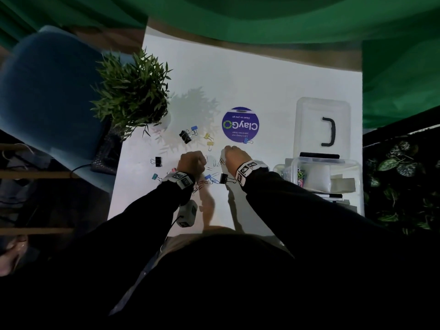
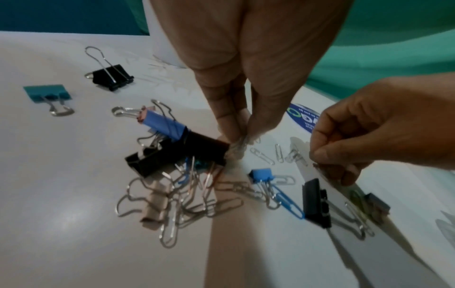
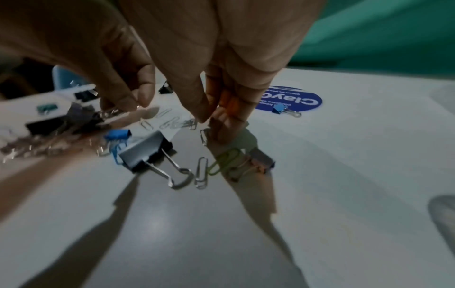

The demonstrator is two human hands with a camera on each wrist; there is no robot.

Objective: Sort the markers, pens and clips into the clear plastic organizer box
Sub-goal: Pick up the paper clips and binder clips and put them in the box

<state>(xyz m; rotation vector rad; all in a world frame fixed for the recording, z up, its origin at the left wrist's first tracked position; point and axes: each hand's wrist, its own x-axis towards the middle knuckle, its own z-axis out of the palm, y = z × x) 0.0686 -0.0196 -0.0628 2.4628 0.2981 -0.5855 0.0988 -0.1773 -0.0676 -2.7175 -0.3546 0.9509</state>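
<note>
Two hands work low over the white counter (image 1: 273,91), and we see both in every view. The left hand (image 1: 191,161) pinches a small bunch of silver paper clips (image 2: 240,145) between thumb and fingertips, right at the edge of a tangled pile of binder clips and paper clips (image 2: 177,175). The right hand (image 1: 234,156) has its fingers curled and pinches something small and metallic at the tips, probably a paper clip; we cannot tell exactly what.

Between the hands we see loose silver paper clips (image 2: 278,155), a small blue binder clip (image 2: 261,175), a blue paper clip (image 2: 289,202) and a black binder clip (image 3: 147,154). Beside that one lie a green paper clip (image 3: 224,160) and a silver paper clip (image 3: 202,173). More binder clips are scattered farther out: black (image 1: 185,136), yellow (image 1: 210,145), teal (image 2: 46,93), and a blue one (image 1: 246,141) on the round purple sticker (image 1: 240,123).

The clear plastic organizer box (image 1: 319,177) sits at the right edge of the counter, well apart from the hands, with colored clips already in one compartment. Its lid (image 1: 322,125) with a black handle lies just behind it. A potted plant (image 1: 133,91) stands at far left.
</note>
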